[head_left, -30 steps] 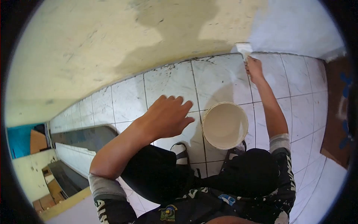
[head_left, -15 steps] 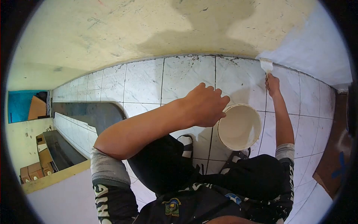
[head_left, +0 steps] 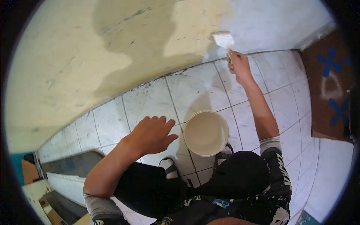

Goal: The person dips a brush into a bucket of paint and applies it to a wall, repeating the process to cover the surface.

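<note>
My right hand (head_left: 240, 66) is closed round the handle of a wide paintbrush (head_left: 224, 39). Its white-coated bristles lie against the wall, at the border between yellow and white paint. My left hand (head_left: 153, 134) hangs above the floor tiles, left of a cream bucket (head_left: 206, 134) and apart from it. Nothing shows in that hand; its fingers are loosely bent and the thumb stands away from them. The bucket stands upright in front of my feet, with pale paint inside.
The scuffed yellow wall (head_left: 75, 48) meets white paint (head_left: 258, 26) on the right. Dark flecks dot the white floor tiles (head_left: 198, 86) along the wall base. A brown panel (head_left: 330, 90) with blue shapes stands at right. A dark surface (head_left: 71, 165) lies at far left.
The view has turned to the right. The paintbrush has gone from the wall's bottom edge up onto the wall. My left hand is now farther from the bucket, with its thumb spread.
</note>
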Available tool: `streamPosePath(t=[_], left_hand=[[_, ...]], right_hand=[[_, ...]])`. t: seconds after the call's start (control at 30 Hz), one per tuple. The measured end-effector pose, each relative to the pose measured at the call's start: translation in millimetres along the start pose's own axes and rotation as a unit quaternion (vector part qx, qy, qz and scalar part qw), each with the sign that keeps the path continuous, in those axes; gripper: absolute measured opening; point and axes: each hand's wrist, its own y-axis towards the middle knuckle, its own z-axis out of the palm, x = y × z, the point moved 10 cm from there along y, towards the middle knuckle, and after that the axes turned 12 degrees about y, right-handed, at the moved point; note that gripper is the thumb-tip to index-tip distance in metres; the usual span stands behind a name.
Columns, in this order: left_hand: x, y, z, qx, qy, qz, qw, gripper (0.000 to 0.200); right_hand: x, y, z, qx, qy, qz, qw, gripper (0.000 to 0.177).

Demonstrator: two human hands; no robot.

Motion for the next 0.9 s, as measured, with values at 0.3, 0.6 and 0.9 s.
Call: streamPosePath(t=[0.3, 0.6, 0.9], left_hand=[[1, -11, 2, 0.024, -0.007, -0.013, 1.0, 0.041], [-7, -24, -12, 0.042, -0.007, -0.024, 0.999, 0.047], [-10, -19, -14, 0.043, -0.022, -0.011, 0.999, 0.045]], right_hand=[[-128, 27, -37, -0.056, -0.04, 0.074, 0.995, 0.03], [-30, 23, 5, -0.027, -0.063, 0.031, 0.997, 0.032], [120, -38, 52, 0.023, 0.022, -0.115, 0.993, 0.032]])
